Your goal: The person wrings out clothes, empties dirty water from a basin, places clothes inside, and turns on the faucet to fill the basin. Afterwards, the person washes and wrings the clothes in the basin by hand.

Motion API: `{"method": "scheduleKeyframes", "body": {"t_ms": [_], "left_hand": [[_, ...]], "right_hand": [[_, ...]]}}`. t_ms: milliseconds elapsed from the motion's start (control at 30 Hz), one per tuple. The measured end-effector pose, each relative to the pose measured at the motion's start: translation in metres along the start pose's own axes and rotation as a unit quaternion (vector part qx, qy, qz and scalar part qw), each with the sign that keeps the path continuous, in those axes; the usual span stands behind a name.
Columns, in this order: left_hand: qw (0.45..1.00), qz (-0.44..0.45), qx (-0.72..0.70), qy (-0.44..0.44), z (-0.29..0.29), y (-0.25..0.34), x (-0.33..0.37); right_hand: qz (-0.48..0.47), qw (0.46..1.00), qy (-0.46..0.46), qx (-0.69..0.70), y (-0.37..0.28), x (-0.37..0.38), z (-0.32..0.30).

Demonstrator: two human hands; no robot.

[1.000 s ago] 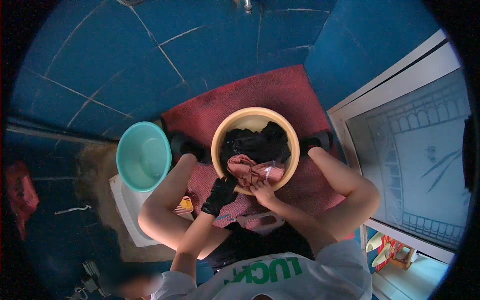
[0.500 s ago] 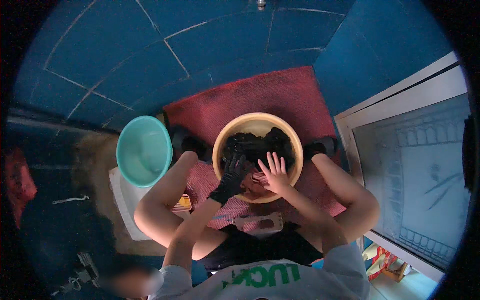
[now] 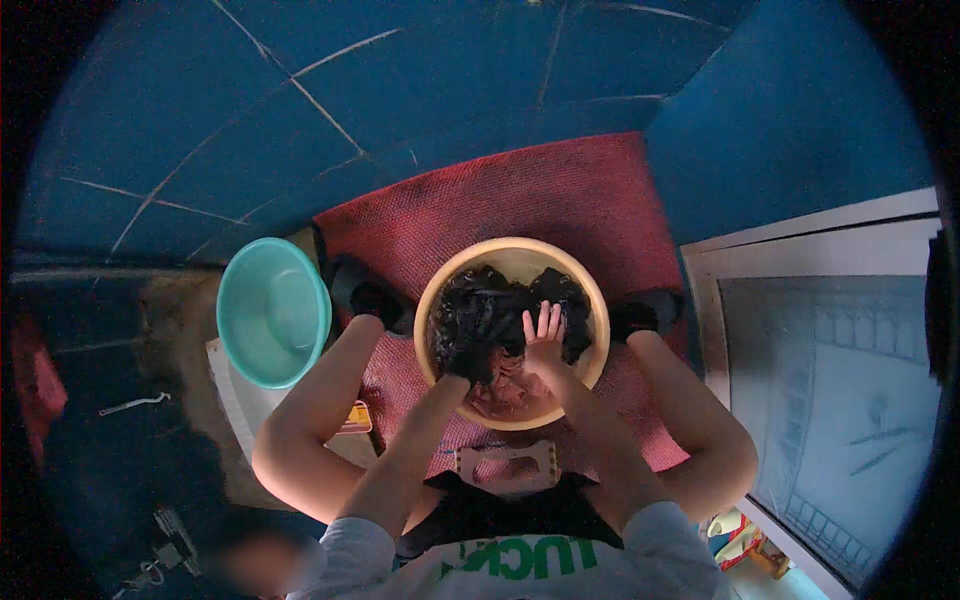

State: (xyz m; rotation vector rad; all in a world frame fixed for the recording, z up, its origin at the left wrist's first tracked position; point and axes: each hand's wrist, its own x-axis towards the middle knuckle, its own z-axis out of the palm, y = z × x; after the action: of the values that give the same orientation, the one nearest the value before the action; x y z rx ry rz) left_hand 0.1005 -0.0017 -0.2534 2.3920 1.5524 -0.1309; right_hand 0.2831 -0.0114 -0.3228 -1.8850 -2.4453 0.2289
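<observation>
In front of me stands a round cream basin [image 3: 514, 244] holding water and wet clothes. Black cloth [image 3: 562, 290] fills its far part, and reddish-pink cloth [image 3: 512, 392] lies at the near side. My left hand [image 3: 466, 350], in a black glove, is down in the basin on the black cloth; its fingers blend into the dark fabric. My bare right hand [image 3: 543, 338] is to its right, fingers stretched out and pressed onto the clothes where black and pink meet.
A turquoise basin [image 3: 223, 325] stands to the left on a white slab [image 3: 229, 390]. A small dish with something yellow [image 3: 357, 418] is by my left leg. Between my thighs shows a pale plastic piece with a cut-out [image 3: 508, 466]. Red matting [image 3: 450, 205] covers the floor; a white-framed door [image 3: 712, 330] is at right.
Both hands have pushed farther into the basin, the left one sinking among the black cloth. The view has shifted slightly, and more of the pink cloth shows.
</observation>
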Motion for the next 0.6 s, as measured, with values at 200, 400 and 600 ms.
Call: {"method": "scheduleKeyframes", "body": {"t_ms": [200, 400, 600], "left_hand": [[0.995, -0.049, -0.061, -0.054, 0.020, -0.007, -0.010], [0.985, -0.084, -0.123, -0.091, 0.044, -0.010, -0.008], [0.966, -0.140, -0.173, -0.131, 0.053, -0.022, -0.015]], "right_hand": [[0.038, 0.965, -0.260, -0.019, -0.015, 0.032, -0.029], [0.062, 0.925, -0.374, -0.002, -0.022, 0.055, -0.048], [0.037, 0.910, -0.410, 0.055, -0.040, 0.064, -0.044]]}}
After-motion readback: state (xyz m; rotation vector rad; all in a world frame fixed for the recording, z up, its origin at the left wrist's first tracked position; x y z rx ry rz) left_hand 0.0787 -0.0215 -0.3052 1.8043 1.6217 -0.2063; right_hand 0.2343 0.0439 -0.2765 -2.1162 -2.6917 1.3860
